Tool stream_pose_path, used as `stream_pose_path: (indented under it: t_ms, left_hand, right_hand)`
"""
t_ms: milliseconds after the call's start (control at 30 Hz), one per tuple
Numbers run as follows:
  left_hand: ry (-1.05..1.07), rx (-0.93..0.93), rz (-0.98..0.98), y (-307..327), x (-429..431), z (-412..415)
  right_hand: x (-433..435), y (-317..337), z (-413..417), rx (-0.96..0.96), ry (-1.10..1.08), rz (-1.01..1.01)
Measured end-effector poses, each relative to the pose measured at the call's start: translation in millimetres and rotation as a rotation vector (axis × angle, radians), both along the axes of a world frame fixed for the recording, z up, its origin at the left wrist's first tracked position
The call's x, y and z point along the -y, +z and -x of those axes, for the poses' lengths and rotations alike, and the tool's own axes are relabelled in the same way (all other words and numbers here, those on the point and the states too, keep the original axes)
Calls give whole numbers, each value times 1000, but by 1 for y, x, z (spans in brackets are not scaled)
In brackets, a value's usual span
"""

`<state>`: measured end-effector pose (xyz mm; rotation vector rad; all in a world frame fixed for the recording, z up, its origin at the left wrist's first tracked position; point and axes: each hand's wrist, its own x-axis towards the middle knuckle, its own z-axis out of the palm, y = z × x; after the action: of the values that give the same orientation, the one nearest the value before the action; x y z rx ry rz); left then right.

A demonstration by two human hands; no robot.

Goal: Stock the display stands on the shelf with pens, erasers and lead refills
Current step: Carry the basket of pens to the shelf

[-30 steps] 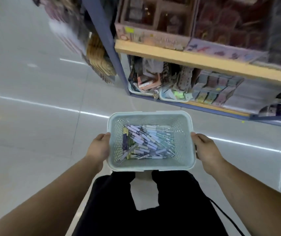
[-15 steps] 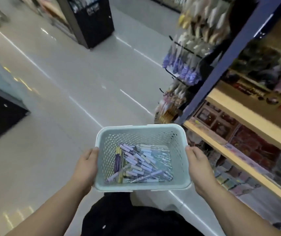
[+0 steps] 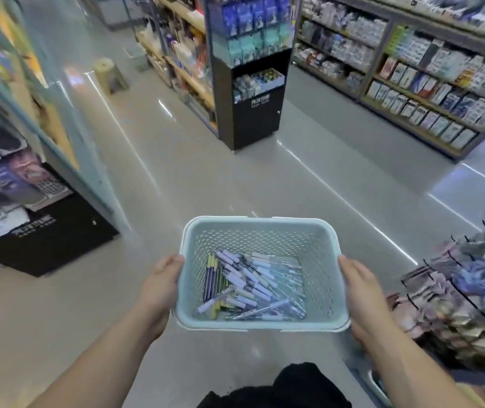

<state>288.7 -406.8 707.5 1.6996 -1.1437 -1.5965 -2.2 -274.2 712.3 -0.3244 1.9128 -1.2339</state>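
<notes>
A pale blue perforated basket (image 3: pixel 320 254) is held above the floor (image 3: pixel 206 178) of a shop aisle, in the lower middle of the view. It is gripped on both short sides: the left hand (image 3: pixel 161 293) is closed on the left rim, with the thumb laid over the edge, and the right hand (image 3: pixel 361 295) is closed on the right rim in the same way. The fingers of both hands are hidden under and behind the basket walls.

The pens (image 3: pixel 250 287) are heaped loosely on the bottom of the basket, mostly lilac and white, with some yellow-green ones at the left. No print on them can be read. Erasers or lead refills cannot be made out among them.

White characters are printed on the front of a black display stand (image 3: pixel 253 119) ahead, under its blue and green packets, but they are too small and blurred to be read. A similar white line of writing is seen on a black cabinet (image 3: pixel 47 242) at the left, also not legible. The labels on the packets of the long shelf (image 3: pixel 429 92) at the right are blurred.

Hanging packets (image 3: pixel 464 295) on hooks at the right edge are cut off by the frame. A small stool (image 3: pixel 108 73) is seen far down the aisle. Only a piece of black clothing (image 3: pixel 279 387) is visible at the bottom edge.
</notes>
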Motion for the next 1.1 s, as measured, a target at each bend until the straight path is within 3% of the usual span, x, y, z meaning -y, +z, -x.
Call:
stream_pose_path:
  t_ms: [367, 633, 867, 1100]
  left_hand:
    - [274, 68, -35, -25, 232, -12]
    - [545, 73, -57, -4, 408, -3]
    - [585, 40, -84, -19, 564, -13]
    - [522, -24, -95, -33, 777, -40]
  right_hand:
    - [319, -36, 4, 29, 243, 2]
    - [551, -30, 13, 47, 432, -27]
    - [731, -31, 6, -1, 501, -30]
    - [924, -32, -21, -96, 444, -56]
